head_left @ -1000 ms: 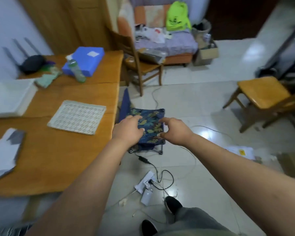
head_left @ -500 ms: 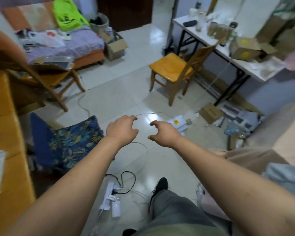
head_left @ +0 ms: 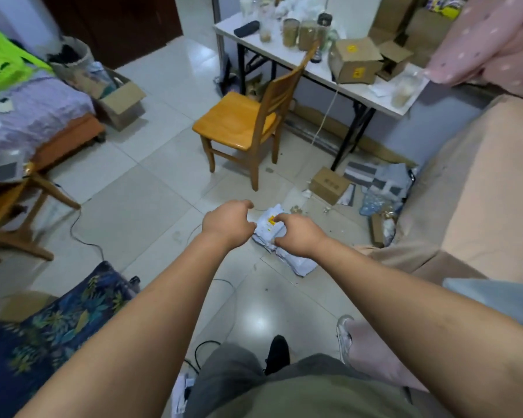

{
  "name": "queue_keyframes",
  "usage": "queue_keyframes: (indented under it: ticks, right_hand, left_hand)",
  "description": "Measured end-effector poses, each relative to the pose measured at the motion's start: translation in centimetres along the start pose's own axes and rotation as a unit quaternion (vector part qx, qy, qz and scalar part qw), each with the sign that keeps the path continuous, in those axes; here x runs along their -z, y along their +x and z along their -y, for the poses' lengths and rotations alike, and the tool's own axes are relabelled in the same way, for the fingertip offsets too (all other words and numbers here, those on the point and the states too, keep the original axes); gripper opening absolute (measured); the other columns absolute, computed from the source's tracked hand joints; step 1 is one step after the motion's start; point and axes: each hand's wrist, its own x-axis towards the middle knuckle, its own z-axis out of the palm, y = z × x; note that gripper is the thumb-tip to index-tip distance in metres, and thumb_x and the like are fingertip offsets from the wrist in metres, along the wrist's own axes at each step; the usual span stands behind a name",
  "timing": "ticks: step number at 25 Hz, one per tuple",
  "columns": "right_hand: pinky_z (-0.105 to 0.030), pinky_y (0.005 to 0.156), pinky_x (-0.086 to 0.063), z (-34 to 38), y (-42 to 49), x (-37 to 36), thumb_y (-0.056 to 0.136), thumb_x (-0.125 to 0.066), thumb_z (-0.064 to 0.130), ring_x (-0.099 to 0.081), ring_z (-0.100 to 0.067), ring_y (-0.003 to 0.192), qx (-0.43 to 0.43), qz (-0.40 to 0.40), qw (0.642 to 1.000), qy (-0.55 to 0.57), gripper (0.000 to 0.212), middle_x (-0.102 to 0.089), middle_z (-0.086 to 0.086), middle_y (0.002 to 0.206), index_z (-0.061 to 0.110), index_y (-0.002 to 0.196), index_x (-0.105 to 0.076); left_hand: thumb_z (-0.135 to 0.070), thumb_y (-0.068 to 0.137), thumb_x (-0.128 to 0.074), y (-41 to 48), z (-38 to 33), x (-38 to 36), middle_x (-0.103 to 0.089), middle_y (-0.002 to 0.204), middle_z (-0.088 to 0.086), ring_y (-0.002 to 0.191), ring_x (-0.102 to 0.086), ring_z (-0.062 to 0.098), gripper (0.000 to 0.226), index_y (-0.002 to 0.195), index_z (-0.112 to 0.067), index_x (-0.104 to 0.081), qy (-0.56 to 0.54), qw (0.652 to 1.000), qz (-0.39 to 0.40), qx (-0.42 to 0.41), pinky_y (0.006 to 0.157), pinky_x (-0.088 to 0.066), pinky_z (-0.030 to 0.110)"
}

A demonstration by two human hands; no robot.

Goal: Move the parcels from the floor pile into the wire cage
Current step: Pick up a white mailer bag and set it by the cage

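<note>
White poly-mailer parcels piled on floor at 12 o'clock; left hand, right hand loosely curled above, holding nothing. Likely light, floppy, slippery: grip stack's opposite edges

A wooden chair stands on the tiled floor beside a white worktop carrying jars and a cardboard box. An open carton sits beside a bed. Blue floral fabric lies lower left.
</note>
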Motion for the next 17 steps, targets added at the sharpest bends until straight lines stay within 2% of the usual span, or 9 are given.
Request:
queue_keyframes:
  ticks: [6, 9, 17]
  right_hand:
    - [-0.040, 0.103, -0.048, -3.4, 5.0, 2.8, 0.087, -0.069, 0.033, -0.053, -0.025, 0.129, -0.060, -0.014, 0.997, 0.040, 0.057, -0.057, -0.006, 0.140, 0.023, 0.141, -0.054]
    - [-0.040, 0.103, -0.048, -4.5, 7.6, 3.8, 0.084, -0.070, 0.036, -0.053, -0.023, 0.130, -0.092, -0.024, 0.993, 0.063, 0.062, -0.056, -0.003, 0.143, 0.026, 0.143, -0.052]
    - [-0.032, 0.103, -0.042, -6.8, 15.2, 6.0, 0.088, -0.071, 0.025, -0.050, -0.030, 0.132, -0.161, -0.054, 0.975, 0.140, 0.064, -0.054, -0.014, 0.145, 0.016, 0.148, -0.049]
  left_hand:
    - [-0.039, 0.093, -0.060, 8.6, -2.8, 0.2, -0.058, 0.139, -0.003, 0.125, -0.057, 0.021, 0.054, 0.145, -0.034, -0.048, 0.041, 0.997, 0.043, -0.047, 0.097, -0.050, 0.039]
    - [-0.037, 0.093, -0.060, 13.1, -3.6, 0.1, -0.059, 0.138, -0.002, 0.124, -0.057, 0.021, 0.054, 0.145, -0.035, -0.048, 0.059, 0.994, 0.063, -0.074, 0.096, -0.050, 0.040]
    - [-0.032, 0.095, -0.059, 23.8, -4.7, -0.9, -0.054, 0.138, 0.003, 0.123, -0.057, 0.027, 0.054, 0.147, -0.031, -0.044, 0.135, 0.967, 0.119, -0.179, 0.097, -0.049, 0.042]
